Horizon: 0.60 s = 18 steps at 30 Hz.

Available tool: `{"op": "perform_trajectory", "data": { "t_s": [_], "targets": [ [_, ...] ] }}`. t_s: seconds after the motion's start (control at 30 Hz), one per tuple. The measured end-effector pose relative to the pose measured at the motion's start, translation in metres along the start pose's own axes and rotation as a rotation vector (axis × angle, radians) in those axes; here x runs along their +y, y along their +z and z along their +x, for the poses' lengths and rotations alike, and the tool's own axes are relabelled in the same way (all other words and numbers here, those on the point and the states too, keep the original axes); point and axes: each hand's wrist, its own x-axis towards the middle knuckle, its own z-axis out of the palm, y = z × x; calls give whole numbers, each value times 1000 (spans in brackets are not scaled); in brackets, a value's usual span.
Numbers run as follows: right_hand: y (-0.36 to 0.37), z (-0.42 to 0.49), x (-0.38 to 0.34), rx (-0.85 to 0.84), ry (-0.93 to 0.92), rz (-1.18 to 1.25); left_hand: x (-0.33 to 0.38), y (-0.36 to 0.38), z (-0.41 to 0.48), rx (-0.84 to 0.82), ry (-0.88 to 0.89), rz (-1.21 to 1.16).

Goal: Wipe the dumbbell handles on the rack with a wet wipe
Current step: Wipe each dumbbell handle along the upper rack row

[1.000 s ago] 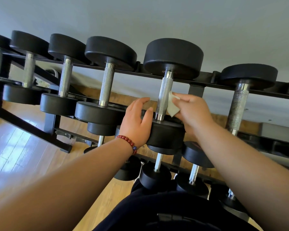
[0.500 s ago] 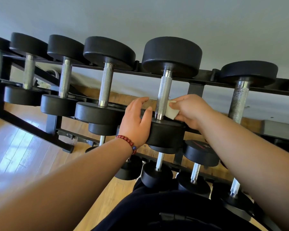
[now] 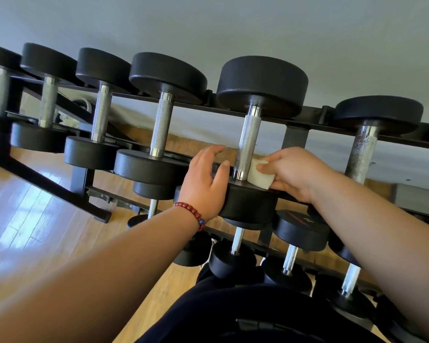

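A plain grey wall [image 3: 258, 26] is seen behind a black tiered rack [image 3: 296, 134], and a glossy wooden floor [image 3: 35, 231] is seen beneath it at the left. A row of black-headed dumbbells is carried across the top tier, each laid with its knurled metal handle running from the back rail to the front rail. The dumbbell [image 3: 261, 85] being worked on is second from the right end of the visible row, between a neighbouring dumbbell [image 3: 162, 125] on its left and another dumbbell [image 3: 362, 154] with a duller handle on its right. A folded white wet wipe [image 3: 259, 175] is pinched between the thumb and curled fingers of the right hand [image 3: 295, 173] and is pressed against the right side of the handle [image 3: 248, 144] at its near end, just where it meets the near head [image 3: 250, 204]. The left hand [image 3: 206, 184] is laid on the left rim of that near head, fingers loosely extended and holding nothing, the thumb lying on the head's top face near the handle. A red beaded bracelet [image 3: 191, 214] is worn on the left wrist. Smaller dumbbells [image 3: 300, 233] are held on the lower tier, near the front edge, partly hidden by the forearms. Dark clothing [image 3: 233, 313] is visible at the bottom edge.
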Motion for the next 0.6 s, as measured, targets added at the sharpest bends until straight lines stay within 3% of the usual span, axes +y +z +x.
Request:
{"op": "perform_trajectory", "data": {
  "t_s": [0.13,0.5,0.6],
  "targets": [
    [11,4,4,69,-47,-75,1,0,-1,12,8,4],
    [13,13,-3,38,55,-106,4,-1,-1,9,16,-13],
    [12,8,-2,40,65,25,4,-1,-1,-1,8,-7]
  ]
}}
